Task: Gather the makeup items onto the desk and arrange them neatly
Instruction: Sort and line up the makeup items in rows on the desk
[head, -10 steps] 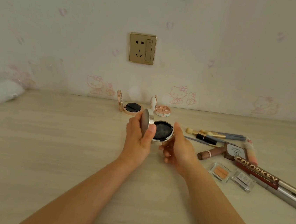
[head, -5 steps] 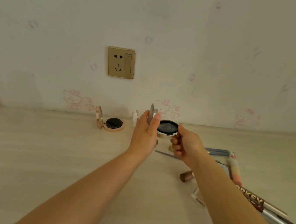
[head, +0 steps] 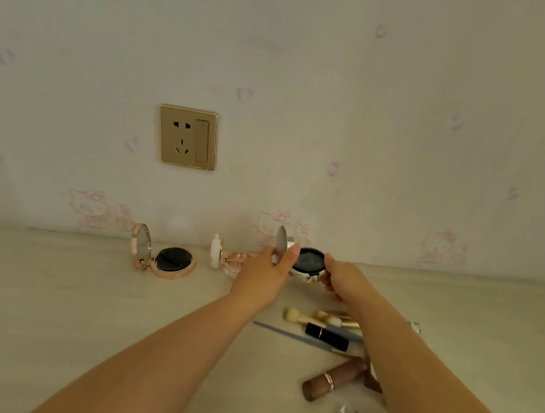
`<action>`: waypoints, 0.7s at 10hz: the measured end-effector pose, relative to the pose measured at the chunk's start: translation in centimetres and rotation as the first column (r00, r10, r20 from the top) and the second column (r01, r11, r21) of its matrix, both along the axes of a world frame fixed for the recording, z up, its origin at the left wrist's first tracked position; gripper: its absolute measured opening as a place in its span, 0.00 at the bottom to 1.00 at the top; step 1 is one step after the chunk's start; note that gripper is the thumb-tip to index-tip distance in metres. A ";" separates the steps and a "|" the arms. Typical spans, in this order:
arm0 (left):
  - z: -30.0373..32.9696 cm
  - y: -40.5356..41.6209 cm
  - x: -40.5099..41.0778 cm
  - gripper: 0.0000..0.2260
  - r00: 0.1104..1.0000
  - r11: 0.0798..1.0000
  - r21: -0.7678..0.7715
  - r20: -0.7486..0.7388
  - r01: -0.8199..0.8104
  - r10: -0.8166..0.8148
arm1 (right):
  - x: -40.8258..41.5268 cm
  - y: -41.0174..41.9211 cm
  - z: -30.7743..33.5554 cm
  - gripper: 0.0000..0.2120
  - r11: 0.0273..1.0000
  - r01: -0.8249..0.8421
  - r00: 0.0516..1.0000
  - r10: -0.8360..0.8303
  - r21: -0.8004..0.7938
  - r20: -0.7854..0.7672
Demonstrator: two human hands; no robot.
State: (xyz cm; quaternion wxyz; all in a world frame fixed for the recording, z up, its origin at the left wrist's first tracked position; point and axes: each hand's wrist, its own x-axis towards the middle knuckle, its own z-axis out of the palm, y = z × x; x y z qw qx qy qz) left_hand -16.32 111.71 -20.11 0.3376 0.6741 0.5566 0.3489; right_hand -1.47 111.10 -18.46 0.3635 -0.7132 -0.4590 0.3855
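We reach both arms forward over the desk (head: 52, 301). Our left hand (head: 262, 276) pinches the upright lid of an open compact (head: 307, 263), while our right hand (head: 341, 279) curls around its round base, holding it near the wall. A dark puff fills the base. Two more round compacts (head: 171, 258) stand open to the left; brushes (head: 316, 318) and a glossy tube (head: 334, 377) lie below.

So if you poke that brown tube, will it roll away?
Probably. The brown tube looks round and lies on its side on the smooth desk, so a sideways poke would likely roll it. It looks small, likely light.
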 end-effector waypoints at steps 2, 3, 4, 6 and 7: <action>-1.2 1.8 0.3 0.30 0.996 1.000 0.013 -0.088 0.016 -0.015 | 0.6 1.1 0.4 0.15 0.987 -0.113 0.969 0.135 -0.115 0.206; -1.5 2.4 0.5 0.29 0.994 0.999 0.048 -0.110 -0.013 0.018 | 0.6 1.8 0.1 0.20 0.981 -0.092 0.952 0.136 -0.169 0.274; -1.3 2.3 0.6 0.24 0.992 0.994 0.108 -0.120 -0.029 0.042 | 0.5 2.0 0.1 0.19 0.977 -0.075 0.939 0.138 -0.202 0.316; -1.9 2.6 0.8 0.20 0.979 0.975 0.203 -0.161 -0.088 0.122 | 0.6 2.9 -1.0 0.19 0.973 -0.064 0.818 0.177 -0.220 0.547; -1.7 2.6 0.9 0.19 0.963 0.968 0.210 -0.203 -0.135 0.178 | 0.6 3.3 -1.9 0.21 0.964 -0.098 0.747 0.235 -0.247 0.622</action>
